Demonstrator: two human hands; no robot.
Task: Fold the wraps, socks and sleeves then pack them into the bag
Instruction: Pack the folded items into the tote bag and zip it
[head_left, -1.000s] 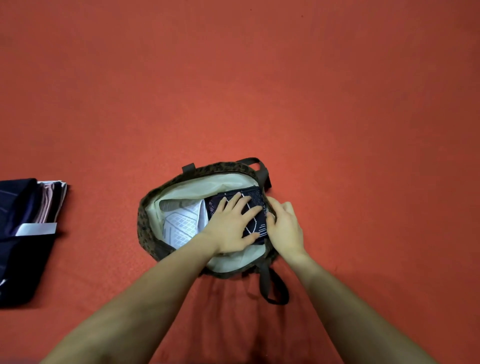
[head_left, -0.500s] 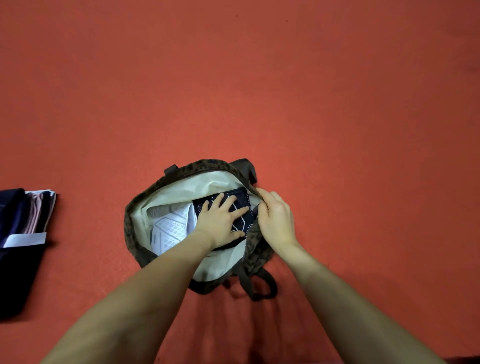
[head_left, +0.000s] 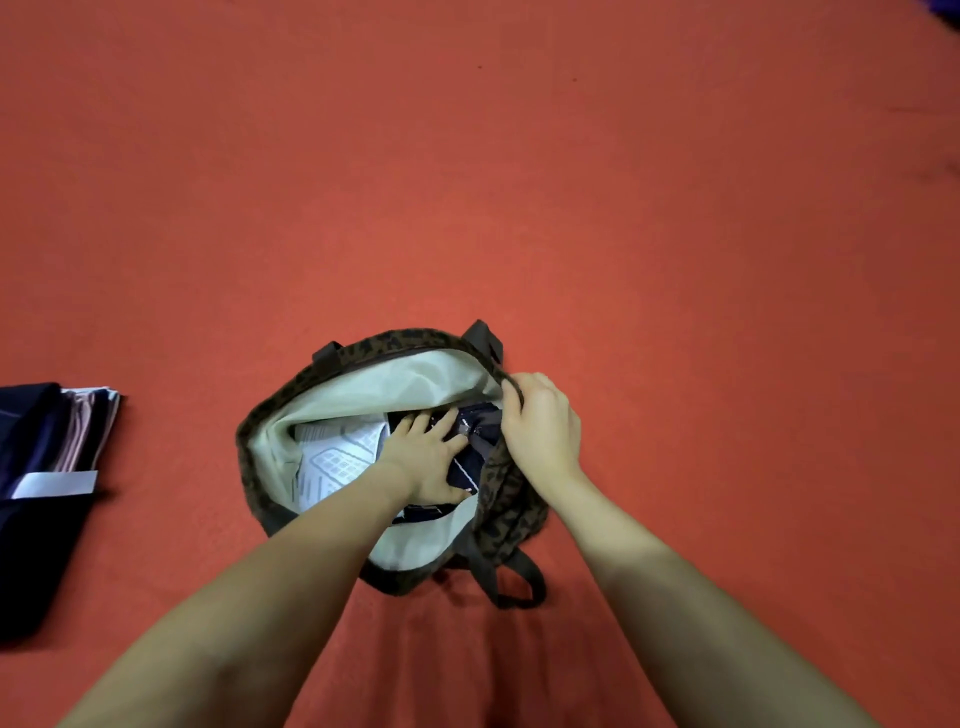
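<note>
while the bag fills

as the left hand (head_left: 423, 457) is pressing a dark wrap (head_left: 470, 457) flat inside the bag (head_left: 511, 514), fingers spread, the right hand (head_left: 540, 426) is pinching the rim open. pressing evenly beside the white piece (head_left: 337, 457) should be saving room.

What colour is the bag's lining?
Pale cream, against a brown leopard-print outside; the head view shows the bag's lining clearly.

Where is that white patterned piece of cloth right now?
The white patterned cloth lies inside the bag, in its left half, beside the dark cloth that the left hand presses down.
</note>
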